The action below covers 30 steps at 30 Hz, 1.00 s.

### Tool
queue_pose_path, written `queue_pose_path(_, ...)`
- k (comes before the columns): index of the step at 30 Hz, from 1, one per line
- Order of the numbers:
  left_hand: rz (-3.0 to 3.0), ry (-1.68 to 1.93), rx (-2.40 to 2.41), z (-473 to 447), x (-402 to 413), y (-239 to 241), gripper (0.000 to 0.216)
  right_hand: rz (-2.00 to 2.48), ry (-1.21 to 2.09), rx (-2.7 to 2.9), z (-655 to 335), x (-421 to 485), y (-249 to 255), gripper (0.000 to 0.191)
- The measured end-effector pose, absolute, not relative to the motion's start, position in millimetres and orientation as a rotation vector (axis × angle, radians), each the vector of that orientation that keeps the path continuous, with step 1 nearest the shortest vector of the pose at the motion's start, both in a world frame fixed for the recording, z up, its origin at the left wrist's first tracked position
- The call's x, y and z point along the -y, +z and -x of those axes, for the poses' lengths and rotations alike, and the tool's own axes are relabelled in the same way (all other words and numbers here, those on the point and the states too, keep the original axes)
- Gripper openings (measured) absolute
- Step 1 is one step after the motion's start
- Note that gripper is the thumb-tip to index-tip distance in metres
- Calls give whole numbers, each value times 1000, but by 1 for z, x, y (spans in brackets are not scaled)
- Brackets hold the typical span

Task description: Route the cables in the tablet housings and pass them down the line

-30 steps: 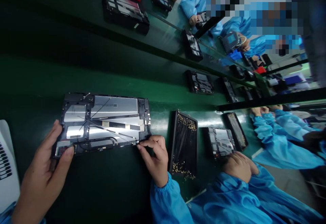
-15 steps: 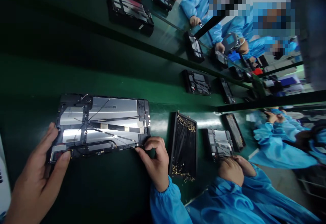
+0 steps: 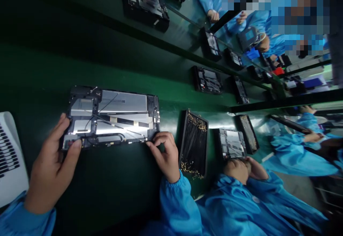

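Note:
An opened tablet (image 3: 122, 102) with silver battery panels, black flat cables and thin loose wires is held tilted over the green bench. My left hand (image 3: 57, 153) grips its left end, thumb on the lower left corner and fingers behind the edge. My right hand (image 3: 164, 153) is at the lower right corner, thumb and forefinger closed on the tablet's edge where a thin black cable ends. Whether the fingertips also pinch that cable is too small to tell.
Right of my hand stands a black tray (image 3: 183, 139) of thin black cables with gold ends. Beyond it are another opened tablet (image 3: 232, 143) by a co-worker's hands (image 3: 241, 170) and a second tray (image 3: 248, 132). A white slotted device (image 3: 12, 157) stands left. A dark rail (image 3: 160, 46) crosses behind.
The tablet and both my hands sit slightly higher and further right in view, which has itself shifted. More of the white device shows at left. My grip looks the same.

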<state>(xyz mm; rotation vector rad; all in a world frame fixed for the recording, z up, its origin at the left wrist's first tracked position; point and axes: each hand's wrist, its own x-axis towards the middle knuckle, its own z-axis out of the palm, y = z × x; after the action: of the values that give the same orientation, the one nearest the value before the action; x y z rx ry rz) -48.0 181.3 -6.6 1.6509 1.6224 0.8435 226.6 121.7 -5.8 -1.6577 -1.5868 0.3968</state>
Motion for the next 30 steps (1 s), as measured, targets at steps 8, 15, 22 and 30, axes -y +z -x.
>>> queue_pose_path(8, -1753, 970, -1473, 47, -186, -11, 63, 1582, 329, 1609, -231, -122, -9, 18)
queue_pose_path(15, -1801, 996, -1413, 50, -189, -16, 64, 1543, 42, 1670, -225, -120, -19, 12)
queue_pose_path(22, -1820, 1088, -1380, 51, -193, -30, 64, 1506, -80, 1722, -225, -122, -23, 10)
queue_pose_path(30, -1814, 1089, -1366, 52, -194, -30, 62, 1536, -48, 1682, -223, -124, -22, 14)
